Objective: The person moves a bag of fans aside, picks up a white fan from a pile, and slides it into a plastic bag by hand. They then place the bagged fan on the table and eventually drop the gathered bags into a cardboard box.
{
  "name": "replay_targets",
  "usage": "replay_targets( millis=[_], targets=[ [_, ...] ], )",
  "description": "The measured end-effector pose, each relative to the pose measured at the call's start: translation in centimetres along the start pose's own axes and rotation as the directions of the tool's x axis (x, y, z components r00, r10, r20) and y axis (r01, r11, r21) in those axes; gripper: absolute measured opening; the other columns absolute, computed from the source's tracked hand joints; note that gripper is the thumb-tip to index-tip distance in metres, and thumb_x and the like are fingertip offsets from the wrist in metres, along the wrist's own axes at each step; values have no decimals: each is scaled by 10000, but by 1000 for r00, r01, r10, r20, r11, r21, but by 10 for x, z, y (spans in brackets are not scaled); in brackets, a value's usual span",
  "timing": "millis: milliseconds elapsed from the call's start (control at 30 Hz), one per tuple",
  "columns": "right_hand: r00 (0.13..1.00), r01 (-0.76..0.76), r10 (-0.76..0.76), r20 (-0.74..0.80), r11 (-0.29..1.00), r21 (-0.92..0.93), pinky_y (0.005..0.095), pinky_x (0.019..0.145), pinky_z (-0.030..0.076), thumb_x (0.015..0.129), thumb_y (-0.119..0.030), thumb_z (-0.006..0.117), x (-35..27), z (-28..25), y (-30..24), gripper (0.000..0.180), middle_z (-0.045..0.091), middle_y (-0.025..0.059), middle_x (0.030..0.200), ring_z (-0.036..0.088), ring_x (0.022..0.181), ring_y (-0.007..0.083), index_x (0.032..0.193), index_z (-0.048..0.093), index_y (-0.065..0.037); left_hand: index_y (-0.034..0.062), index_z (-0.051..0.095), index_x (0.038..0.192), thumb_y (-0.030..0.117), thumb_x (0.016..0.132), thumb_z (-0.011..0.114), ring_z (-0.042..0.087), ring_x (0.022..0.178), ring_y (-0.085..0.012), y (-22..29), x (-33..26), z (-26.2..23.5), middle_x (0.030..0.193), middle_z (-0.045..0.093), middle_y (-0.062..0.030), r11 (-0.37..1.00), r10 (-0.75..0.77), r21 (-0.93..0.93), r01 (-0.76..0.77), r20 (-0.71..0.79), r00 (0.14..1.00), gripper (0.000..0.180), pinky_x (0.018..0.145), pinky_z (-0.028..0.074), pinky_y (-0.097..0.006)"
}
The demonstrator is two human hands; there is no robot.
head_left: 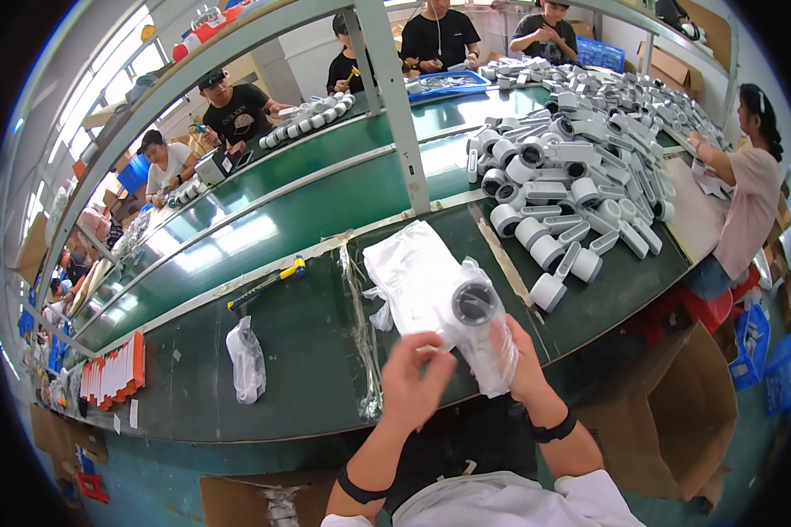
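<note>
Beside the stack of plastic bags (410,268), a bagged white part (488,338) in my right hand (526,364)

Over the stack's near right corner, my right hand gripped the bagged part from its right side, the dark ring-shaped end facing up. My left hand (417,378) was at the stack's near edge, fingers loosely bent, with nothing visible in its grasp; I could not tell whether its fingertips touched the bags. The stack lay on a dark green workbench (312,364). Left of it lay a yellow and dark hand tool (277,281) and, nearer me, a second bagged part (247,364). Farther left stood an orange-red holder (137,362) of white cards. Right of the stack and beyond it spread a large heap of loose white parts (589,167). Just beyond the stack rose a pale metal post (400,119). Well to its right, past the heap, was a co-worker in pink (749,184).
</note>
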State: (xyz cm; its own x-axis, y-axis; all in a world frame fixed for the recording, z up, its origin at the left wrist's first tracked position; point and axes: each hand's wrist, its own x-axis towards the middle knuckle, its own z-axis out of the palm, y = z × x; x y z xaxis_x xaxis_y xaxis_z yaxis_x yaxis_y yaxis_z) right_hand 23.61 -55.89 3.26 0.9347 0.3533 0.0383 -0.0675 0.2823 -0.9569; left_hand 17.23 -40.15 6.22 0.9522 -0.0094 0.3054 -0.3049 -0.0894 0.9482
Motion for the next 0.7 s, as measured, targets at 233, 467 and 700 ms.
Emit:
replay_targets(
  millis=[233, 467, 700],
  targets=[
    [995, -55, 39, 88, 979, 194, 238, 742, 492, 985, -223, 580, -6, 49, 13, 304, 658, 21, 1019, 589, 878, 69, 1189, 602, 2, -4, 528, 1267, 143, 947, 634, 601, 1031, -157, -30, -2, -6, 1157, 623, -80, 716, -436, -641, 277, -100, 894, 368, 895, 492, -319],
    [926, 313, -361, -109, 898, -309, 215, 623, 477, 891, -46, 668, -7, 65, 11, 148, 671, 48, 774, 582, 694, 49, 1010, 683, 40, 22, 510, 1271, 118, 949, 619, 624, 1033, -220, -16, -12, -46, 1139, 625, -85, 564, -464, -826, -16, -332, 821, 354, 917, 513, -385],
    [964, 247, -197, 179, 914, -321, 202, 531, 450, 858, -49, 716, -25, 59, 43, 115, 643, 22, 684, 562, 603, 34, 940, 691, 29, 54, 480, 1278, 46, 907, 661, 632, 923, -196, -5, -46, -120, 1080, 607, -85, 708, -481, -705, 47, -432, 763, 413, 782, 562, -362]
  ],
)
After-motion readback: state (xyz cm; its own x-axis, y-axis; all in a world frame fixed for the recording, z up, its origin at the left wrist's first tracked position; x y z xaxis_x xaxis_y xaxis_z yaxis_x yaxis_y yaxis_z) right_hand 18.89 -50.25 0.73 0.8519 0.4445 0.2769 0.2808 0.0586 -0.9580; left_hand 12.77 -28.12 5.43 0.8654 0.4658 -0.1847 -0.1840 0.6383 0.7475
